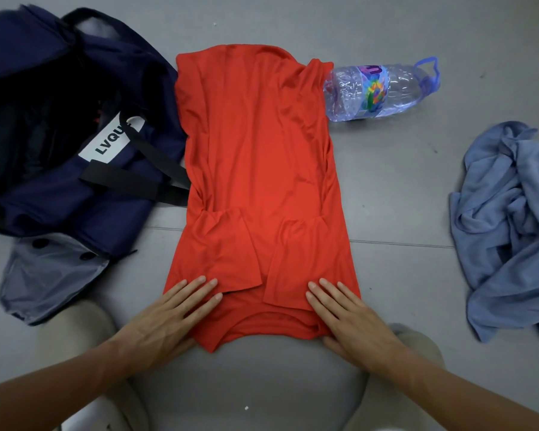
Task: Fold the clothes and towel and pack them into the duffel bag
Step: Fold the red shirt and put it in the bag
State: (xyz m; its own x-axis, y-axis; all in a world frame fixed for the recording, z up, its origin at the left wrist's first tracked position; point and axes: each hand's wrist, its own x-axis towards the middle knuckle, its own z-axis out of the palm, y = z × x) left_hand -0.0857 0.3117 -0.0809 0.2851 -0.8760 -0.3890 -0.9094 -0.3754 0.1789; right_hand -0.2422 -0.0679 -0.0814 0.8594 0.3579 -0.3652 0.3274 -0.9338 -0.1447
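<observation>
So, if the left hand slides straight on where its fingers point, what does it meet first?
Probably the folded-in sleeve of the red shirt, just ahead of the left hand and its fingertips; whether they already touch it is unclear.

Grey tiled floor [402,188] — thin seams

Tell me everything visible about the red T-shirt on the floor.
The red T-shirt lies flat on the grey floor, thin, soft-looking and lightly wrinkled. Both sides are folded inward, the short sleeves lie on top, and the neckline is at the near end. The left hand and right hand press on the near corners, fingers straight. Its left edge covers a black strap of the navy duffel bag; its far right corner touches the water bottle.
</observation>
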